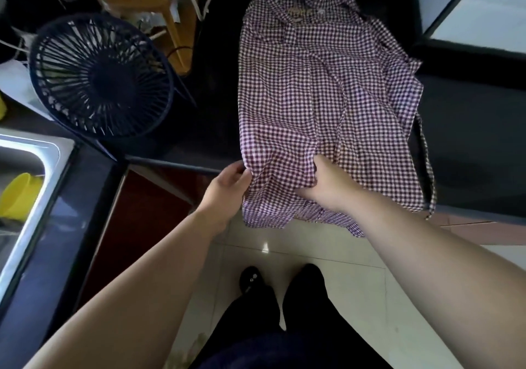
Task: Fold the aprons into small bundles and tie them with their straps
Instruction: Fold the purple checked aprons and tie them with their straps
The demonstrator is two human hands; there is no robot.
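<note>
Legs [307,311] stand at six o'clock. Toward twelve, the left hand [227,189] pinches the lower left edge of the apron [321,83], fingers curled on cloth. The right hand [327,186] bunches a fold mid-hem, fingers clamped. Apron lies spread on the counter [469,140] at one o'clock, hem overhanging. Likely thin, limp, light: best held by its edges. A strap [427,169] dangles at three.

apron [313,98]: checked woven cloth, matt, creased
counter [469,129]: dark, smooth, faint sheen
sink [37,152]: brushed metal
cup [20,195]: yellow plastic
floor [327,249]: pale glossy tiles
</note>
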